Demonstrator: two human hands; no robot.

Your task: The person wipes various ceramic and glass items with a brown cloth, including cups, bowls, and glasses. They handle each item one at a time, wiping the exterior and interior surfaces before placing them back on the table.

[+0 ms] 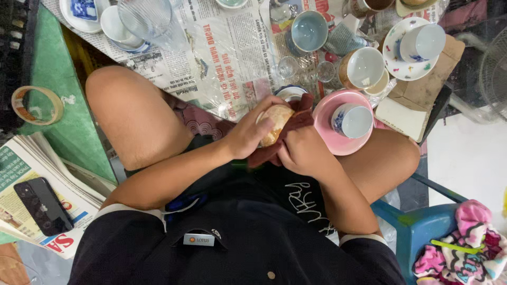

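The left hand (pixel 248 134) grips a tan cup (pixel 274 122) tilted toward it, while the right hand (pixel 302 152) presses a maroon cloth (pixel 296 120) against its opposite side.

The person wears a black short-sleeved shirt (pixel 237 253) with white bands edging both sleeves (pixel 129 210). White handwritten-style lettering (pixel 306 198) runs across the front, and blue markings (pixel 182 203) show near the chest. A small white rectangular tag (pixel 199 239) sits at the neckline. The forearms and knees are bare, and both hands are bare, without rings or watch.
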